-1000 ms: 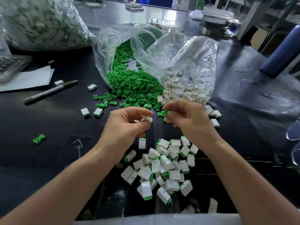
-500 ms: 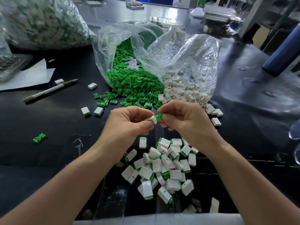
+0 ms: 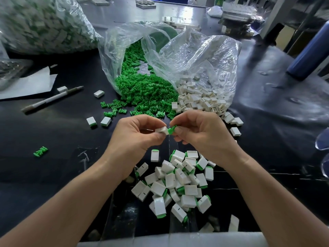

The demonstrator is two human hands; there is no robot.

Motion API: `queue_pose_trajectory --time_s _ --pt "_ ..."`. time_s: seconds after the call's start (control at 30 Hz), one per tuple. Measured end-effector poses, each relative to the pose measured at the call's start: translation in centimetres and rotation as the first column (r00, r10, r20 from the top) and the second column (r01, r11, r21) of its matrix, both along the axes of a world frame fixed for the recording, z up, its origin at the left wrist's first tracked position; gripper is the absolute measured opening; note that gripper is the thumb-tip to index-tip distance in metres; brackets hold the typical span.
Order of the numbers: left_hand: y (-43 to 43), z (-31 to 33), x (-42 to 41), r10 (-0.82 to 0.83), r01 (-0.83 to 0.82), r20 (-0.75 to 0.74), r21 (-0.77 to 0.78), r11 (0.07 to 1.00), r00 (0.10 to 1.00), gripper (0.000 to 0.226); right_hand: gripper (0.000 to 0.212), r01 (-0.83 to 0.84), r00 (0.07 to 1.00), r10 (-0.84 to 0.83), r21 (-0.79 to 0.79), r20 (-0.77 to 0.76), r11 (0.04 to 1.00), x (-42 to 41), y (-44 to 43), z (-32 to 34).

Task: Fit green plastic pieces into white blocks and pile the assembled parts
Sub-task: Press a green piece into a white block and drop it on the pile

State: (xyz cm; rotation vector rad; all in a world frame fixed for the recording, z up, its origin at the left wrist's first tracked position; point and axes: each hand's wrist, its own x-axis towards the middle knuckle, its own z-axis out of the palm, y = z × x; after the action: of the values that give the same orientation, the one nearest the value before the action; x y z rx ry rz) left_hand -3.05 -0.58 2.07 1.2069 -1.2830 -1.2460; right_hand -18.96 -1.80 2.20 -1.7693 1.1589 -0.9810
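The left hand (image 3: 132, 139) pinches a white block (image 3: 161, 130) between thumb and curled fingers. The right hand (image 3: 204, 134) pinches a green piece (image 3: 172, 129) the same way. The two parts meet between the hands, the green piece touching the open end of the block, held just above the dark bench (image 3: 53, 139). How far the piece sits inside the block cannot be told.

Below the hands, near the bench's front edge, lies a loose pile of assembled parts (image 3: 178, 182), white blocks with green showing at one end. Two more assembled parts (image 3: 98, 121) lie side by side to the left of the hands.

Behind the hands, two clear plastic bags lie open toward the person. The left bag (image 3: 114, 56) spills a heap of green pieces (image 3: 142, 88) onto the bench, and the right bag (image 3: 204, 56) spills white blocks (image 3: 199, 100). The two heaps touch where they meet.

A single green piece (image 3: 40, 151) lies apart on the left. Farther back on the left are a pen (image 3: 51, 99), a sheet of paper (image 3: 30, 84) and two stray white blocks (image 3: 99, 93). A large full bag (image 3: 44, 24) sits in the far left corner, and a blue bottle (image 3: 309, 50) lies at the right edge.
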Motion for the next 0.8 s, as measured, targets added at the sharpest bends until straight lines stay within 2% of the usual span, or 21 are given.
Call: queue_pose_trajectory --time_s 0.2,0.3,0.43,0.63,0.8 --pt "-0.03 0.07 -0.04 -0.007 0.011 -0.127 0.029 1.000 0.992 0.032 0.028 0.029 1.000 -0.029 -0.001 -0.008 1.000 0.12 0.05 -0.07" --pt "-0.11 0.06 -0.13 0.006 0.000 -0.098 0.061 0.998 0.995 0.025 0.027 0.044 0.999 -0.044 0.013 -0.004 0.999 0.14 0.06 0.02" --pt "-0.15 0.10 -0.23 0.012 0.002 -0.138 0.100 0.995 0.990 0.013 0.025 0.076 0.997 -0.076 -0.001 -0.016 0.997 0.15 0.15 0.07" --pt "-0.01 0.18 -0.22 -0.040 0.054 -0.119 0.120 0.991 0.992 0.011 0.023 0.071 0.995 -0.071 0.009 0.070 0.997 0.22 0.12 0.22" --pt "-0.02 0.38 -0.05 -0.110 0.126 -0.112 0.146 0.981 0.988 0.010 0.023 0.066 0.996 -0.066 0.008 0.064 0.998 0.25 0.21 0.28"
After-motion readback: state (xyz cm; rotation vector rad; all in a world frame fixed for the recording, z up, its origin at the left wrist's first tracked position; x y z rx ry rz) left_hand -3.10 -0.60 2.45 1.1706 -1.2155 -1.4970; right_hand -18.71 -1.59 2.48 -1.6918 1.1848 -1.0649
